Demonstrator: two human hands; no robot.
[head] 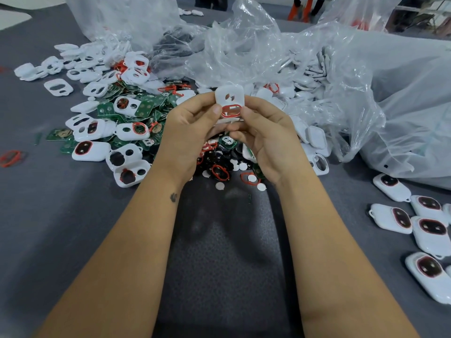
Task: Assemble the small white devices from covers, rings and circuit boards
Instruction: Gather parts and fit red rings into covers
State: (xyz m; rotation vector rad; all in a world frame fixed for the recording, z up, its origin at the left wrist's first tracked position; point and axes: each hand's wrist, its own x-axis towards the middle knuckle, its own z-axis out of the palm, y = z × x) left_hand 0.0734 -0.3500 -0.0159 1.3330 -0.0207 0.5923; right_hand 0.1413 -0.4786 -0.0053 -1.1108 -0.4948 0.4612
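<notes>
A white cover (229, 94) with two openings is held upright above the table, with a red ring (231, 111) sitting in its lower opening. My left hand (188, 132) pinches the cover's left edge, thumb beside the ring. My right hand (263, 135) pinches its right edge, thumb tip against the ring. Below the hands lies a heap of green circuit boards (144, 107), loose red rings (220, 172), small white discs (219, 186) and white covers (58, 87).
Crumpled clear plastic bags (244, 50) full of white parts fill the back and right. Several assembled white devices (430, 234) lie at the right edge. A stray red ring (11, 157) sits at the far left on the grey table (48, 215).
</notes>
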